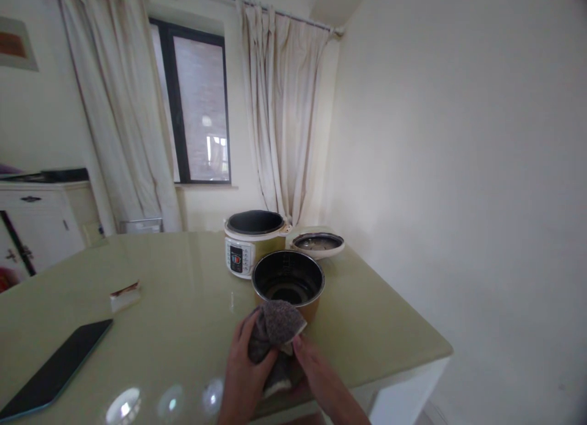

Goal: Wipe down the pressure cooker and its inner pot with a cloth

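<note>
A bunched grey cloth [277, 324] is between my hands, close to the front edge of the table. My left hand [247, 361] is wrapped round its left side. On the right, the fingers of my right hand [312, 359] pinch the cloth's pale edge. Just beyond the cloth stands a dark-lined inner pot [288, 278] with a golden outside, its front rim partly behind the cloth. Behind the pot sits a white and gold electric cooker [241, 257], its top uncovered and a control panel on its front. A detached cooker lid [318, 244] lies with its inner side up.
The glossy pale green table [183, 309] has a corner at the right. A dark flat tablet-like slab [57, 370] lies at front left, with a small white packet [125, 296] beyond it. A white wall [458, 168] rises on the right. A cabinet [41, 217] stands far left.
</note>
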{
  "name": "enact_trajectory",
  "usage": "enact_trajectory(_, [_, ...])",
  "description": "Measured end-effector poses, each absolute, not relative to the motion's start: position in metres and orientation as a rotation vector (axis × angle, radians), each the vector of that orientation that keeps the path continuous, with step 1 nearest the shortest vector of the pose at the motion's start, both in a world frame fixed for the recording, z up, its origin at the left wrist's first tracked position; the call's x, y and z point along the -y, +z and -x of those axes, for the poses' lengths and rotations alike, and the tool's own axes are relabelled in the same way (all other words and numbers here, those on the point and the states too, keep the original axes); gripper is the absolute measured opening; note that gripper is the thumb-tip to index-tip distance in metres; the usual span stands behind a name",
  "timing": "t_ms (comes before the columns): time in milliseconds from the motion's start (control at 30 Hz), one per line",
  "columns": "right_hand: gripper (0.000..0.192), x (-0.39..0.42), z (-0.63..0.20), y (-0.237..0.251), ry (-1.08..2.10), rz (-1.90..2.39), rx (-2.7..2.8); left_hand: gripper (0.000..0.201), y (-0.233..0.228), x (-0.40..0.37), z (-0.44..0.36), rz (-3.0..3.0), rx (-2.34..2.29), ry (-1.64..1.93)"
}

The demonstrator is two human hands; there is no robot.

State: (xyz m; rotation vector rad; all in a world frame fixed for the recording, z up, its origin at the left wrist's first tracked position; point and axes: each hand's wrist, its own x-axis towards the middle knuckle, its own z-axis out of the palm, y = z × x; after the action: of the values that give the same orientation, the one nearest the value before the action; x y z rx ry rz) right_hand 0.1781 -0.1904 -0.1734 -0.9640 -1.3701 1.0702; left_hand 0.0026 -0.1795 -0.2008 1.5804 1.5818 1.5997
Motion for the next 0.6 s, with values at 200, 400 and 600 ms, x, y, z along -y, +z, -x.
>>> enact_trajectory(200, [0.038,0.165,-0.183,-0.118,0.375,1.105,1.732,0.061,-0.200,0.148,0.015,-1.483,-1.762,1.639])
enact_trajectory(400, [0.038,0.119,-0.152,-0.119,-0.142,1.338,2.010,0.073,-0.202,0.158,0.008,-1.495,-1.755,1.517])
enact_trajectory(600, [0.049,0.113,-0.154,-0.134,-0.250,1.298,1.983,0.081,-0.207,0.177,-0.020,-1.742,-1.788,1.490])
